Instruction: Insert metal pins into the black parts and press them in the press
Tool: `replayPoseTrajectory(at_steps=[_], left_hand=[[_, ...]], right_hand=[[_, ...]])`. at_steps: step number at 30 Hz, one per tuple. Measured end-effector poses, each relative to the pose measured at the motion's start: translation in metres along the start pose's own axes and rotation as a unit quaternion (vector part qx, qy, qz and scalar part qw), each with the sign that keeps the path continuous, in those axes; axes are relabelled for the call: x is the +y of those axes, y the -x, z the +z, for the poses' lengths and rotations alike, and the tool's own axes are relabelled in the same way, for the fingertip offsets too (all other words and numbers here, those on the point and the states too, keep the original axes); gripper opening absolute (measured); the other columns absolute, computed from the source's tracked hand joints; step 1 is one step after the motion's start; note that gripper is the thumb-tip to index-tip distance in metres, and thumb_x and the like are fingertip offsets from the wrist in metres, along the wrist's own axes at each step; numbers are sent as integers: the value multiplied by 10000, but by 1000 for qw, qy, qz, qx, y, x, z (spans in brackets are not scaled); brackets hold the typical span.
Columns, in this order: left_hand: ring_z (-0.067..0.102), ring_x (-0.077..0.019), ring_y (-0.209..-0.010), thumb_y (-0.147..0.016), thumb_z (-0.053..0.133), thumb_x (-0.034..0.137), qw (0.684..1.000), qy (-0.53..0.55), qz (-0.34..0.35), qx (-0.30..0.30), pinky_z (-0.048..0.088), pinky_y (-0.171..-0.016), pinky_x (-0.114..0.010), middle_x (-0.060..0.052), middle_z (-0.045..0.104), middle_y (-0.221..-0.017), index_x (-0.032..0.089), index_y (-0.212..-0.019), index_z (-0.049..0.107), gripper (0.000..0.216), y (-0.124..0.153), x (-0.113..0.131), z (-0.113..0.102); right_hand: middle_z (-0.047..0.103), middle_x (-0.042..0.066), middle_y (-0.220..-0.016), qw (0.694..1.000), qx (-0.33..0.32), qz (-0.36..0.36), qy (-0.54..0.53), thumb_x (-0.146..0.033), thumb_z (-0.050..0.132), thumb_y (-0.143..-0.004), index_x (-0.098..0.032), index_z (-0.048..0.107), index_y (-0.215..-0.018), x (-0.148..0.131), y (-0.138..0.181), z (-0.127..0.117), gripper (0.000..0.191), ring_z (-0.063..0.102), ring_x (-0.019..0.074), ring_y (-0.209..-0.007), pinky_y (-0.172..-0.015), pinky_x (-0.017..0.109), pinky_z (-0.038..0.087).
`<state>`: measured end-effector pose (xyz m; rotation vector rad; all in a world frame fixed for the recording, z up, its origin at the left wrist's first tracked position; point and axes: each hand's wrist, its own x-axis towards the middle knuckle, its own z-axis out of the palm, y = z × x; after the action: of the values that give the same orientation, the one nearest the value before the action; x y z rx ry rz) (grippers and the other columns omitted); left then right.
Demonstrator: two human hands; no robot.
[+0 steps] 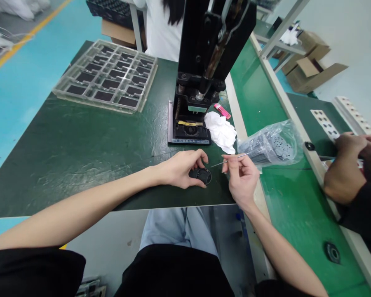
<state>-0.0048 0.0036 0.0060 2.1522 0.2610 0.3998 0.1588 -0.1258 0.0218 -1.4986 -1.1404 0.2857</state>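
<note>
My left hand (185,168) rests on the dark green tabletop, thumb and fingers curled around a small round black part (203,176). Between the thumb and fingers of my right hand (241,177) is a thin metal rod (221,163); its tip points left and down, close to the black part. I cannot tell whether the tip touches it. Just beyond my hands stands a black press (200,82), with a dark fixture (190,129) on its base. A clear plastic bag of thin grey rods (268,144) lies right beside my right hand.
A clear compartment tray (106,78) with dark inserts sits at the table's back left. A crumpled white cloth (221,131) and a pink item (222,111) lie beside the press. On the right runs a green conveyor (278,198) with a black part (332,252); another person's hands (355,152) work beyond it.
</note>
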Motion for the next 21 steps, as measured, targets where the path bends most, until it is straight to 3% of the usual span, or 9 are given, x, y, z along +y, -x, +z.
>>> replayPoseTrajectory(at_steps=[5, 21], left_hand=[[666, -184, -763, -669, 976, 383, 1000, -6, 5, 4, 500, -685, -291, 4, 668, -891, 205, -1088, 522, 642, 0, 0, 0], [679, -197, -757, -677, 959, 383, 1000, -10, -5, -3, 491, -678, -296, 4, 672, -892, 213, -1106, 516, 640, 0, 1, -1]], right_hand=[[607, -5, -650, 998, -60, -9, 13, -461, 576, -1038, -193, 593, -821, 4, 6, 5, 345, 608, 123, -588, -571, 245, 505], [613, 11, -728, 991, -90, -81, 65, -241, 546, -1035, -200, 576, -853, 8, 11, 3, 188, 617, 131, -656, -612, 256, 495]])
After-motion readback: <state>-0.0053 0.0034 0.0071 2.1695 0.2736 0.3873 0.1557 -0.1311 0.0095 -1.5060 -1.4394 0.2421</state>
